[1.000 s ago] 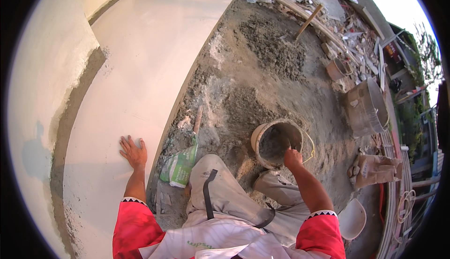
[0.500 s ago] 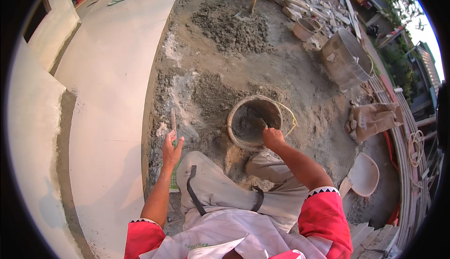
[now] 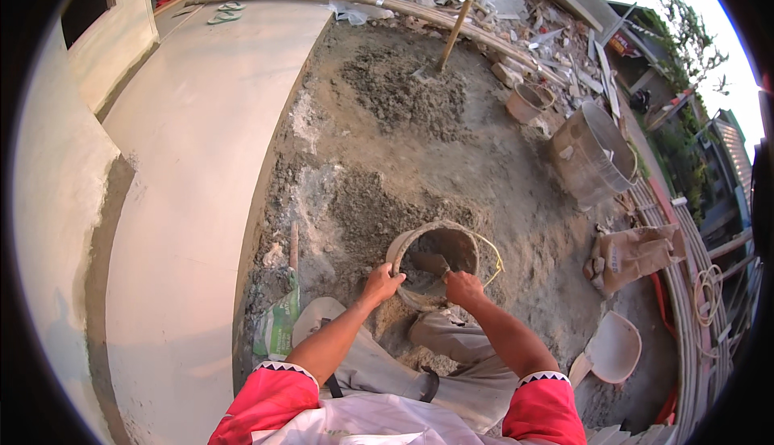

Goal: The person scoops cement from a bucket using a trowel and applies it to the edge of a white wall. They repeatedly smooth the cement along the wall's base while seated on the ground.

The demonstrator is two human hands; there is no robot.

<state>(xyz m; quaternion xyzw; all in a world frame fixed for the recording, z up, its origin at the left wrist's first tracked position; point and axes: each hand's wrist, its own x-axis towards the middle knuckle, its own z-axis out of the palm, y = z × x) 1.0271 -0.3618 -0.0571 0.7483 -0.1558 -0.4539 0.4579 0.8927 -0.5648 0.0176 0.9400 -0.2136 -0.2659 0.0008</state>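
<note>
A mortar-caked bucket [image 3: 405,243] with wet grey mix inside stands on the dirty ground right in front of my knees. My left hand [image 3: 380,282] grips its near rim on the left side. My right hand [image 3: 463,287] is closed around the handle of a trowel [image 3: 433,262], whose blade reaches down into the bucket. A thin yellow bail handle [image 3: 493,256] hangs off the bucket's right side.
A smooth pale cement slab [image 3: 193,163] runs along the left. A mortar pile [image 3: 403,90] with a stuck-in shovel handle [image 3: 451,35] lies beyond. A large tub [image 3: 592,155], small bucket [image 3: 528,102], cement bag [image 3: 637,253], white hard hat [image 3: 614,350] and green bag [image 3: 280,326] lie around.
My left hand left the slab, swung right and took hold of the bucket rim. My right hand stayed in the bucket. The view tilted up toward the rubble.
</note>
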